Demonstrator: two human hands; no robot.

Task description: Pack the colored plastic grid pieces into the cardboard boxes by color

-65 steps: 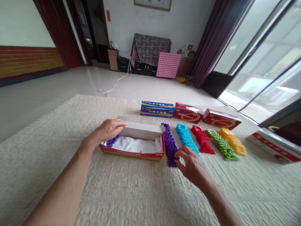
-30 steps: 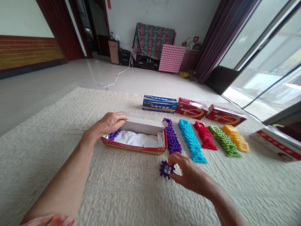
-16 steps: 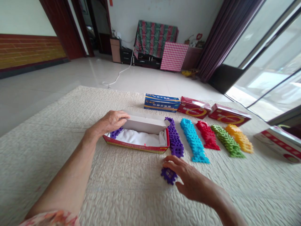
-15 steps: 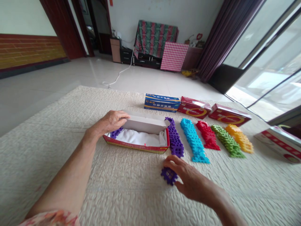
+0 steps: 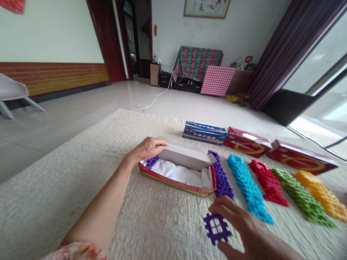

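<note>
In my head view, only part of the work looks done: inside the open box (image 5: 173, 180) there are purple pieces (image 5: 152, 161) at the left end and a white cloth (image 5: 179, 172) filling the rest. My left hand (image 5: 149, 148) is at the box's back left corner, fingers pressed together over the edge of its raised lid (image 5: 187, 156). One loose purple tile (image 5: 217, 227) is near the box's front right corner; the thumb and fingers of my right hand (image 5: 252, 229) are spread around it, and I cannot tell whether they pinch it. Outside, just right of the box, lies the purple strip (image 5: 222, 180), and farther right the blue strip (image 5: 249, 187), red strip (image 5: 268, 182), green strip (image 5: 303, 198) and yellow strip (image 5: 322, 195).
</note>
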